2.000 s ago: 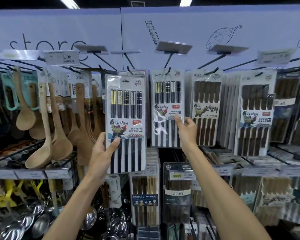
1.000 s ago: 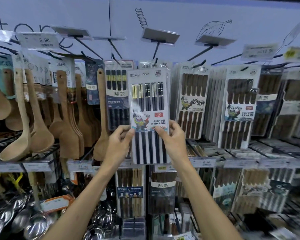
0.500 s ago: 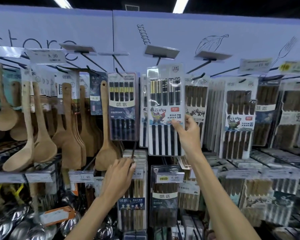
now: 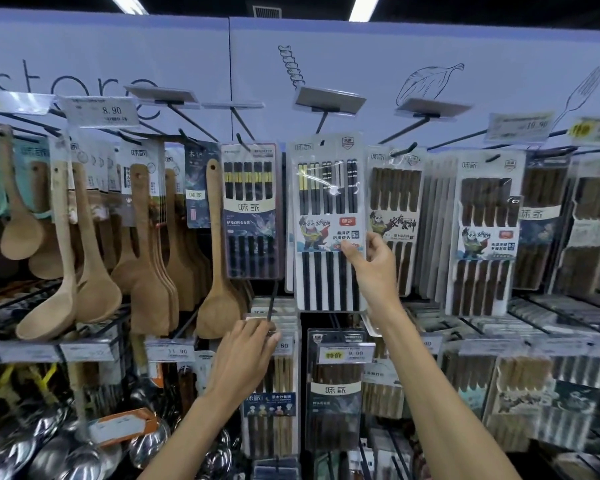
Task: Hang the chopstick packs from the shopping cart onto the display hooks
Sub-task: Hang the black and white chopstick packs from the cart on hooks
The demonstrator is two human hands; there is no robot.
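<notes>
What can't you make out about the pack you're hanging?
- Head view: whether the pack is fully on its hook; the pack's top hides the hook tip.
- Left hand: its back hides whatever it grips or touches.
- Cart: outside the frame.
- Far-right yellow tag: blurred.

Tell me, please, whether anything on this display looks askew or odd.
The white chopstick pack that the right hand pinches sits higher than the dark pack on its left, top edge slanting up to the right, as if not yet settled. Nothing else stands out.
</notes>
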